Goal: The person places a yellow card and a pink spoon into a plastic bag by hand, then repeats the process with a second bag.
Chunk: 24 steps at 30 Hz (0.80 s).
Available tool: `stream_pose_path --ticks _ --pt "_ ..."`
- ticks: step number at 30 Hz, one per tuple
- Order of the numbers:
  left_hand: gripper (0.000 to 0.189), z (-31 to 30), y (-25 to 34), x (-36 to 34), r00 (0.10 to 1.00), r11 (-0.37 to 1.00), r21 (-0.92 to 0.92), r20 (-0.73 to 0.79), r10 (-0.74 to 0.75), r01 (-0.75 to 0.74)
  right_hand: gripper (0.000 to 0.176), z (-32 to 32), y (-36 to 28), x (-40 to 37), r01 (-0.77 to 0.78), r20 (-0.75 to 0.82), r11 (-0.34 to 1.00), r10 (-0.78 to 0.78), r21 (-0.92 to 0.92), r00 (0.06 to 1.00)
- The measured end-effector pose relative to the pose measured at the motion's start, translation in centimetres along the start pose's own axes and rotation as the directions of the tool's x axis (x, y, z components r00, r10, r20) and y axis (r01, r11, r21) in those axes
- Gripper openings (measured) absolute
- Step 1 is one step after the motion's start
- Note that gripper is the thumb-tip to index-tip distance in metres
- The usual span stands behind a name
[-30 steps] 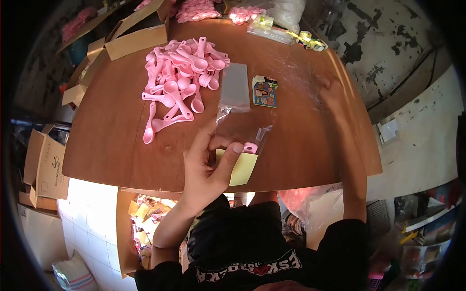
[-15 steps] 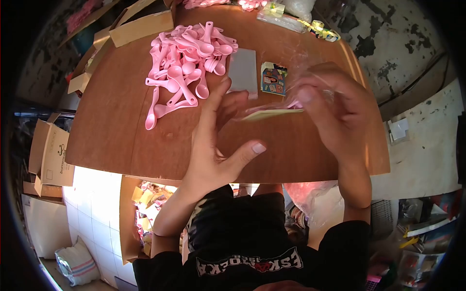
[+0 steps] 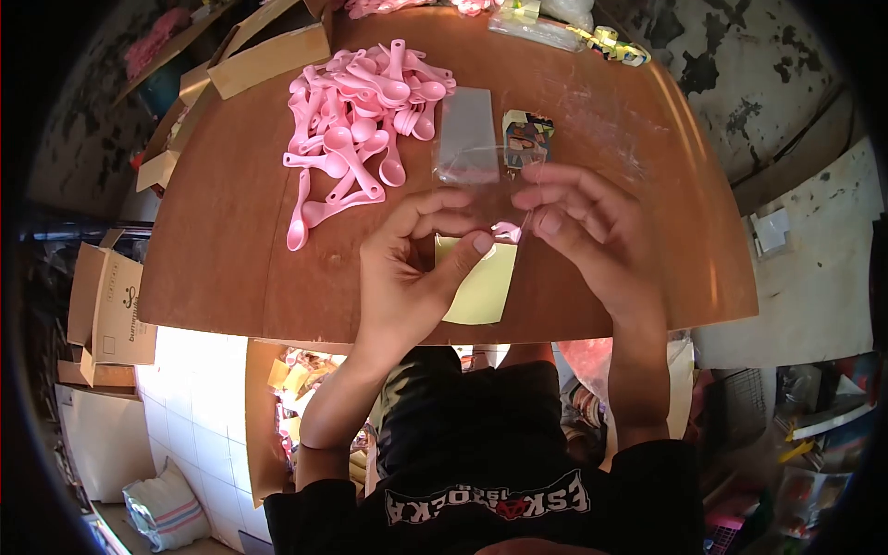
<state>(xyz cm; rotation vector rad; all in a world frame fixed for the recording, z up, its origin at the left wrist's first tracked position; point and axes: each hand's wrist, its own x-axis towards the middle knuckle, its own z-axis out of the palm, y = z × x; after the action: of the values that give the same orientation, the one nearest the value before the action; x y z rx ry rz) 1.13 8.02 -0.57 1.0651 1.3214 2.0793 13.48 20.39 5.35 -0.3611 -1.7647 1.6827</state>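
Note:
Between my hands is a clear plastic bag [image 3: 504, 171] with a pale yellow card [image 3: 476, 287] and a bit of something pink, likely a spoon handle, at the card's top edge. My left hand [image 3: 416, 254] pinches the bag and card at the left, thumb on top. On the other side my right hand [image 3: 592, 227] has its fingertips closed on the bag's right edge. Beyond them lies a stack of clear bags [image 3: 467, 129]. Right of that stack sits a small pile of printed cards [image 3: 529, 134]. Many pink measuring spoons [image 3: 356, 116] are heaped to the left.
Cardboard boxes [image 3: 268, 46] stand at the table's far left edge. Plastic packs [image 3: 536, 32] lie along the back. Below the table's near edge is an open box of packed items [image 3: 301, 384]. A peeling wall [image 3: 731, 74] rises at the right.
My right hand has moved left and down toward my left hand. The yellow card, seen nearly edge-on before, now hangs with its face toward me.

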Motion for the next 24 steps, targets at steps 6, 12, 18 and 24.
stream_pose_path --ticks 6,12,18,24 --pt "0.030 0.1 -0.3 0.0 0.999 0.995 -0.091 -0.008 -0.036 0.035 0.024 0.3 3.8 -1.0 -0.066 0.059 0.998 0.065 0.009 0.996" --pt "0.015 -1.8 -0.5 0.3 0.999 0.999 0.053 -0.043 -0.013 0.015 0.021 -0.1 4.3 -0.2 -0.111 0.102 0.994 0.109 0.016 0.989" --pt "0.020 -2.6 -0.6 0.4 1.000 0.996 0.092 -0.007 -0.004 0.004 0.022 -0.5 4.4 -0.1 -0.115 0.107 0.991 0.108 0.065 0.988" --pt "0.020 -3.4 -0.2 0.3 0.997 0.998 0.000 0.040 -0.066 0.066 0.016 -1.7 5.0 0.3 -0.102 0.230 0.995 0.100 -0.003 0.968"
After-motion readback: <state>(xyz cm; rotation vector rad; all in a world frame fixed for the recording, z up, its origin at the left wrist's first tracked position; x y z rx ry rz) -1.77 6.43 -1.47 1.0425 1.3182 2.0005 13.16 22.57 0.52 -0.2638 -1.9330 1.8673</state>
